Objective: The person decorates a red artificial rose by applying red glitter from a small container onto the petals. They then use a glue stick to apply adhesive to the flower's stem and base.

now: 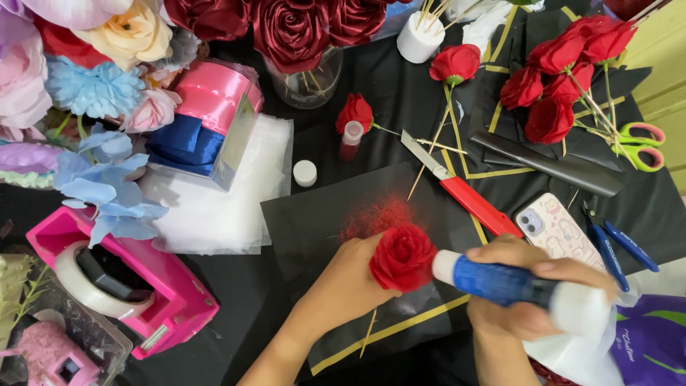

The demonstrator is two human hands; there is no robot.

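Low in the middle of the view, your left hand (350,275) is closed around the thin wooden stick (369,332) of a red rose (402,256), holding the bloom just above a black sheet (314,221) on the surface. Your right hand (525,286) grips a blue and white glue bottle (525,287) lying sideways, its white tip touching the right edge of the rose. Red glitter (377,216) is scattered on the black sheet just above the bloom.

Just beyond your right hand lie a phone (554,229) in a patterned case and, beside it to the right, blue-handled pliers (614,246). A red utility knife (457,187) lies diagonally above the phone with its blade out. Farther up, a small glitter vial (351,139) lies next to a loose red rose head (355,111), with a white cap (305,173) near it. A bunch of red roses (561,78) rests at the upper right near pink and green scissors (639,146). To your left sits a pink tape dispenser (125,279), and above it rolls of pink and blue ribbon (204,118) beside pastel paper flowers (93,93). A glass vase (307,82) of dark red roses stands at the top.
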